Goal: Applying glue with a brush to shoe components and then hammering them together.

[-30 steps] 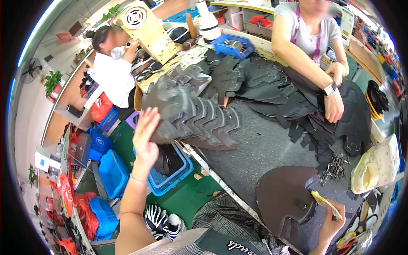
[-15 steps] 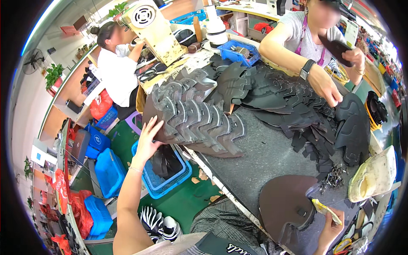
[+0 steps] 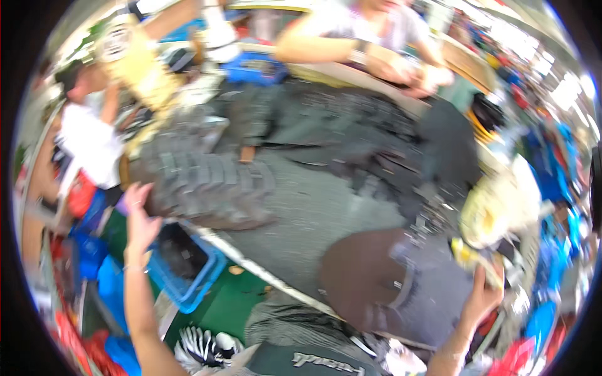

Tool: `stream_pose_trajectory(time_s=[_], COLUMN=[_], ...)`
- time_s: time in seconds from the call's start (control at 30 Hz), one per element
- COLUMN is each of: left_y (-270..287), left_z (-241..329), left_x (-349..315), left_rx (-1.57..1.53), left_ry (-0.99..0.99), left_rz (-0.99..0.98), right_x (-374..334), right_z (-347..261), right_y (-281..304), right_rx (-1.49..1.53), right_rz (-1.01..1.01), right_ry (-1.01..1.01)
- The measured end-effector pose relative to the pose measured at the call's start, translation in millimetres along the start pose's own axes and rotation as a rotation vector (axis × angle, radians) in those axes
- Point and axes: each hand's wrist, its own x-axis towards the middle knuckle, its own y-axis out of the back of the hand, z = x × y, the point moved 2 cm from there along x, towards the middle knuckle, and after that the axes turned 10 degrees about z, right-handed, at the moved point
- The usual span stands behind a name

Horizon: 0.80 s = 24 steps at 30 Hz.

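Note:
My left hand is open, fingers spread, at the near left edge of an overlapping row of dark shoe pieces with pale curved edges; blur hides whether it touches them. In my right hand is a pale strip with a yellow tip, its exact kind unclear, pinched between the fingers. Its tip is just below a whitish, yellow-stained tub lying tilted at the table's right. A large brown curved piece lies flat on the near part of the dark table, left of that hand.
More black cut pieces heap along the far side. Across the table, a co-worker's hands are close together. A blue basket stands below the left edge, a blue tray at the back. Another person sits far left.
The view has swung right and blurred. My right hand has moved from the brown piece toward the tub, still holding the strip. My left hand stays near the stacked pieces. The co-worker's hands have come together.

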Motion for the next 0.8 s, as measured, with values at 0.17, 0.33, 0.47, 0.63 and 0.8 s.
stream_pose_trajectory(time_s=[0.17, 0.33, 0.47, 0.63, 0.8], left_y=[19, 33, 14, -41, -54], left_z=[-12, 106, 219, 326, 335], left_x=[-15, -8, -27, -44, -57], left_rx=[-0.084, -0.160, -0.391, -0.792, -0.751], left_ry=[-0.008, -0.153, -0.637, -1.083, -1.148], left_rz=[-0.030, -0.034, -0.457, -0.831, -0.829], right_x=[90, 108, 97, 1, -35], right_z=[47, 82, 64, 22, -20], right_y=[-9, -21, 23, 16, -13], right_rx=[-0.181, -0.020, 0.078, 0.391, 0.011], right_rz=[0.169, 0.005, 0.078, -0.292, -0.190], right_ry=[0.044, -0.019, -0.341, -0.421, 0.183])
